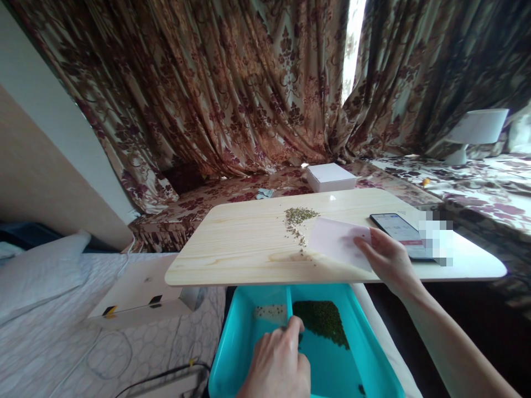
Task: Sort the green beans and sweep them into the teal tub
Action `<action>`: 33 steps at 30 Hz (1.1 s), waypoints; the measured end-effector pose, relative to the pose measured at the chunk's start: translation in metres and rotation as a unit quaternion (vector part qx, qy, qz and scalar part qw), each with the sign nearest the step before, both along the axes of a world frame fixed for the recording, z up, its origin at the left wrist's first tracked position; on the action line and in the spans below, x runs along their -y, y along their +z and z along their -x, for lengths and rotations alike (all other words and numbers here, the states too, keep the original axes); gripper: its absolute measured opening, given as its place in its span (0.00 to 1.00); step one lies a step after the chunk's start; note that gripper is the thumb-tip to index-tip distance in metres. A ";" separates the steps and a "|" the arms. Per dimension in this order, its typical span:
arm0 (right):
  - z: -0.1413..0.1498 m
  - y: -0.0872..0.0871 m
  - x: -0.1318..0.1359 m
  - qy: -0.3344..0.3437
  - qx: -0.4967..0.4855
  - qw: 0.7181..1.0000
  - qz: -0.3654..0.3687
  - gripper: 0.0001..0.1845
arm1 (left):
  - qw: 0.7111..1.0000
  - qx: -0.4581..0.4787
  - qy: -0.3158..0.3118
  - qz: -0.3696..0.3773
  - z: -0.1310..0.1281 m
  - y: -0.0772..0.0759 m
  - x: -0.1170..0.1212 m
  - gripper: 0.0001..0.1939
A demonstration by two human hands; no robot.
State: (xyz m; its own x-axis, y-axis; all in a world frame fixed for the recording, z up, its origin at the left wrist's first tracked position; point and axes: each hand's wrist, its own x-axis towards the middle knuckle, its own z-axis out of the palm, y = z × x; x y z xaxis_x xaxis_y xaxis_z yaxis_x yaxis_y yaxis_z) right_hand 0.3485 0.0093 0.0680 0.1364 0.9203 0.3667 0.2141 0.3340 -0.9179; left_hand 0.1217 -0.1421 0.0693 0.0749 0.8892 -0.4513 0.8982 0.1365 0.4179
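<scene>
Seeds (302,213) are lying on the tabletop (228,240) at the frame's centre, beside a pale card (334,240) that the right grip (390,257) is pinching. At bottom centre, the left grip (281,359) is hanging half-curled over the turquoise tray (326,369); whether it is holding anything cannot be told.

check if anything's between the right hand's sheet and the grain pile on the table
Nothing visible blocks it; only tabletop and loose grains lie between the white sheet in the right hand and the grain pile.
</scene>
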 end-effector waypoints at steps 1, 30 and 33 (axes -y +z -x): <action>0.000 0.002 0.001 0.012 -0.001 1.000 0.003 0.17 | 1.000 -0.001 -0.001 0.001 0.000 0.000 0.000 0.27; -0.001 0.000 -0.006 -0.001 0.004 1.000 0.022 0.12 | 1.000 0.000 -0.004 0.003 0.000 0.002 0.000 0.28; 0.001 -0.001 -0.007 -0.005 0.008 1.000 0.026 0.12 | 1.000 -0.007 -0.006 0.005 0.000 0.004 -0.001 0.28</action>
State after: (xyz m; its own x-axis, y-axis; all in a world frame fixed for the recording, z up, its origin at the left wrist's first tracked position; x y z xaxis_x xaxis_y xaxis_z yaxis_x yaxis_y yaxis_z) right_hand 0.3476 0.0159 0.0675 0.1410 0.9364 0.3214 0.2316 0.2844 -0.9303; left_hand 0.1220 -0.1409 0.0732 0.0781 0.8837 -0.4614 0.9056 0.1306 0.4035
